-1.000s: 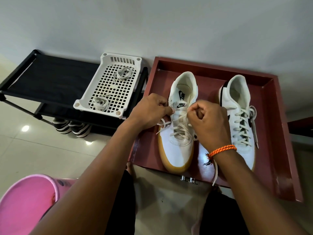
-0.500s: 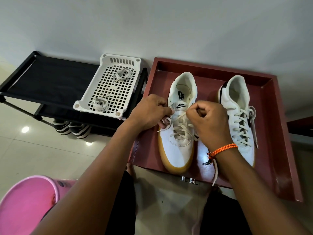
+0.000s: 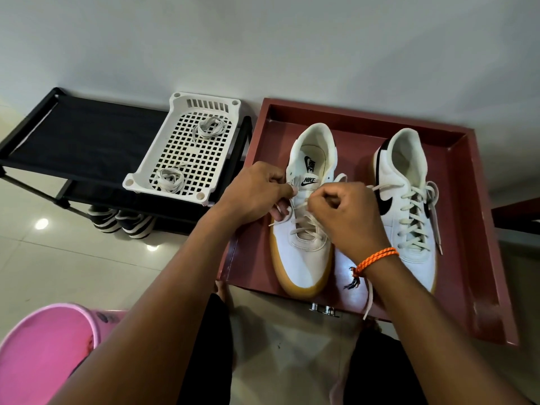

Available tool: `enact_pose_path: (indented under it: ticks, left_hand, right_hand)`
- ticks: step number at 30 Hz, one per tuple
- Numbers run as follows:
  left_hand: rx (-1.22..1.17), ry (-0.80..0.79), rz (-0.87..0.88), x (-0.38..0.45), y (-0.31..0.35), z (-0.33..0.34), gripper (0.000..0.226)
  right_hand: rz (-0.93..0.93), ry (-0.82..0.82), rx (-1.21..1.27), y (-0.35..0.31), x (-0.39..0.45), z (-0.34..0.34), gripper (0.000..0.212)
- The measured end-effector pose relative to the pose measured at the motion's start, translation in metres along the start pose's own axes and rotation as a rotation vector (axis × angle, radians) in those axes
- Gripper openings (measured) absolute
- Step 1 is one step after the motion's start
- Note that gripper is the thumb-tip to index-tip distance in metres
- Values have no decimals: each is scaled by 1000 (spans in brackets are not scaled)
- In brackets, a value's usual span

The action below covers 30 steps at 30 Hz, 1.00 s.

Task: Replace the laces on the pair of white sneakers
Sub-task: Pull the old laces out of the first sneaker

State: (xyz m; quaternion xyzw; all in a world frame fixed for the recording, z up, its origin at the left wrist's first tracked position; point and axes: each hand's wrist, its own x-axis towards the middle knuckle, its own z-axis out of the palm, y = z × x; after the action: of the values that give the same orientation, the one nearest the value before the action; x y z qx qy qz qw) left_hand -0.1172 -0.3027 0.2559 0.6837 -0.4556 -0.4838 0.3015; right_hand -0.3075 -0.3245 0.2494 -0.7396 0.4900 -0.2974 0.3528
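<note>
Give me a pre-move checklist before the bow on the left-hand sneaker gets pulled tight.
1. Left hand pinches a lace end: ok.
2. Right hand has its grip on the other lace part: ok.
3. Sneaker being laced sits flat in the red tray: ok.
4. Every eyelet threaded: cannot tell, hands cover them.
5. Other sneaker laced: ok, though its ends hang untied.
6. Two lace bundles lie in the white basket: ok.

black shoe rack (image 3: 87,144), striped slippers (image 3: 121,222) beneath, pink bucket (image 3: 43,343), tiled floor (image 3: 73,267)

Two white sneakers (image 3: 304,258), two lace bundles (image 3: 209,127), one basket (image 3: 178,112), one tray (image 3: 479,229).
</note>
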Motion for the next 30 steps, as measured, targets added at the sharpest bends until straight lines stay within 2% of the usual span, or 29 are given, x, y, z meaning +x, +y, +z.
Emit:
enact_pose_path:
  ticks: [2, 7, 11, 17, 22, 24, 26, 27, 28, 30]
  left_hand:
    - [10, -6, -4, 0, 0, 0, 20]
    - [56, -14, 0, 1, -1, -2, 17]
    - [44, -28, 12, 1, -2, -2, 16]
    - [131, 31, 61, -3, -1, 1, 22]
    - [276, 107, 121, -5, -1, 4, 23]
    - [305, 213, 261, -6, 1, 8, 52]
    - [340, 259, 486, -8, 7, 11, 76]
    - [357, 239, 581, -6, 9, 13, 76]
    - [367, 203, 634, -4, 8, 15, 67]
    - [364, 130, 600, -3, 7, 21, 37]
  right_hand:
    - [47, 53, 130, -2, 3, -5, 34]
    - [222, 196, 537, -6, 8, -15, 31]
    - [351, 255, 961, -12, 11, -21, 46]
    - [525, 192, 1447, -17, 5, -20, 36]
    - [578, 83, 1600, -11, 8, -29, 21]
    - [554, 14, 1529, -9, 9, -35, 21]
    - [500, -103, 1453, -13, 9, -34, 22]
    - [476, -161, 1426, -16, 8, -33, 23]
    - [458, -206, 1410, -18, 7, -31, 23]
    - [416, -228, 1397, -20, 6, -32, 24]
